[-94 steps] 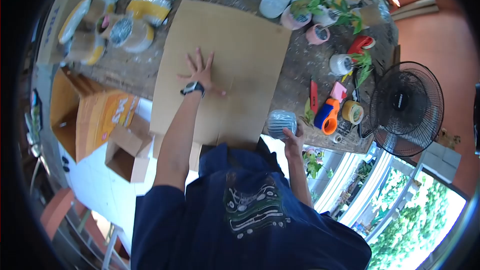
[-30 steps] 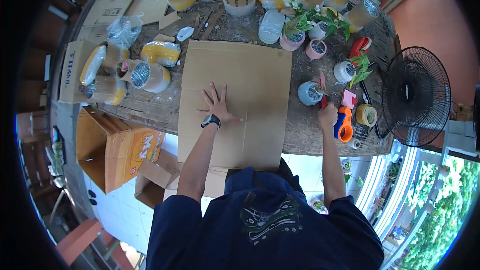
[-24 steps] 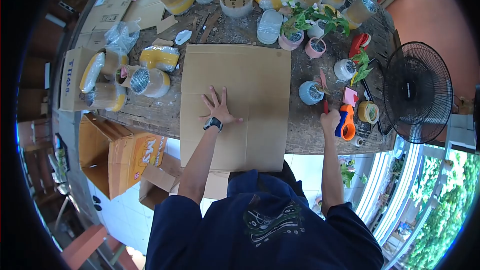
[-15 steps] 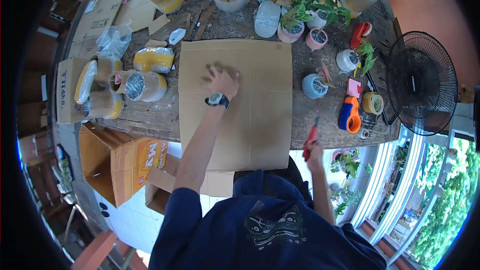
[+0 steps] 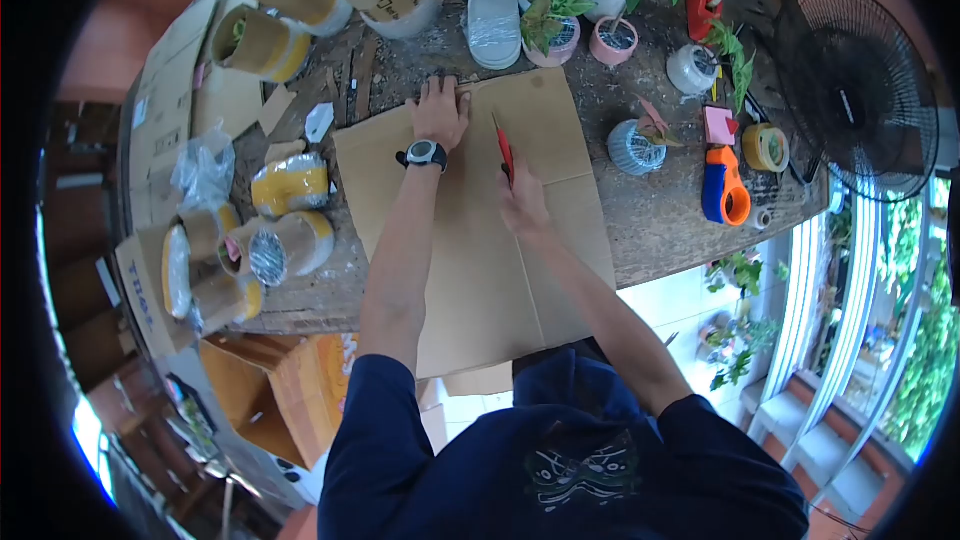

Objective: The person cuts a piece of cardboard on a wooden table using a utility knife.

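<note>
A large flat sheet of brown cardboard (image 5: 480,270) lies on the wooden table, turned at a slant, with its near end by my body. My left hand (image 5: 438,118) rests flat near the sheet's far edge, fingers stretched out, a watch on its wrist. In my right hand (image 5: 524,202) is a red box cutter (image 5: 504,148), its thin blade pointing away from me toward the far edge. The cutter is over the upper middle of the cardboard, to the right of my left hand.
Wrapped cardboard tubes (image 5: 290,245) and a plastic bag (image 5: 205,170) lie left. Potted plants (image 5: 555,35) stand along the back. On the right are a blue pot (image 5: 637,145), an orange-and-blue tape dispenser (image 5: 725,187), a tape roll (image 5: 765,147) and a black fan (image 5: 850,90).
My right hand has brought the box cutter from beside the table's front edge up over the cardboard. My left hand has slid to the far edge. The cardboard now lies at a slant.
</note>
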The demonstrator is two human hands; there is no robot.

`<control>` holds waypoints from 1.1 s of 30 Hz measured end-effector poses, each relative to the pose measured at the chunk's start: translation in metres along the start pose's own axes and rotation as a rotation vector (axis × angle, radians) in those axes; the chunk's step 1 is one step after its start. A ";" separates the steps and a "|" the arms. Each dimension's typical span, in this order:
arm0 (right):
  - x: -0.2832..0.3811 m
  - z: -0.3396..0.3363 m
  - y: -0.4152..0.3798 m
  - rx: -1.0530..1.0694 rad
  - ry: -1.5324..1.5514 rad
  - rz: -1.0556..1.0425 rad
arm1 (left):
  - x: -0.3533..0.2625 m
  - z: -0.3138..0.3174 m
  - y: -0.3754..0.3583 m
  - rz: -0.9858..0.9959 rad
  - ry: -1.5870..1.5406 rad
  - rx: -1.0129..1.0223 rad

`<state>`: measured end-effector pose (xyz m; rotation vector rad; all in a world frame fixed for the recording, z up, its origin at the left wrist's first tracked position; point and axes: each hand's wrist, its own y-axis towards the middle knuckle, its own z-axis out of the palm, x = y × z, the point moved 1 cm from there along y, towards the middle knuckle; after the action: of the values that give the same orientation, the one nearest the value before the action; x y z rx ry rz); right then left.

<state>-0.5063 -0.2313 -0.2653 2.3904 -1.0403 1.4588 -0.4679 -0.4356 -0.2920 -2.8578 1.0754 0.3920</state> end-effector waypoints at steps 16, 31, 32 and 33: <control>0.046 0.001 0.053 0.081 -0.180 -0.090 | 0.017 -0.026 0.020 0.034 -0.235 0.185; 0.059 -0.003 0.042 0.176 -0.245 -0.083 | 0.029 -0.028 0.008 0.006 -0.256 0.172; 0.060 -0.004 0.041 0.181 -0.235 -0.076 | 0.029 -0.030 0.008 -0.003 -0.250 0.177; 0.061 -0.004 0.040 0.185 -0.225 -0.070 | 0.028 -0.033 0.008 -0.010 -0.245 0.182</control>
<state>-0.5170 -0.2882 -0.2208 2.7432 -0.8879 1.3400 -0.4459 -0.4638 -0.2672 -2.5744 0.9957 0.5924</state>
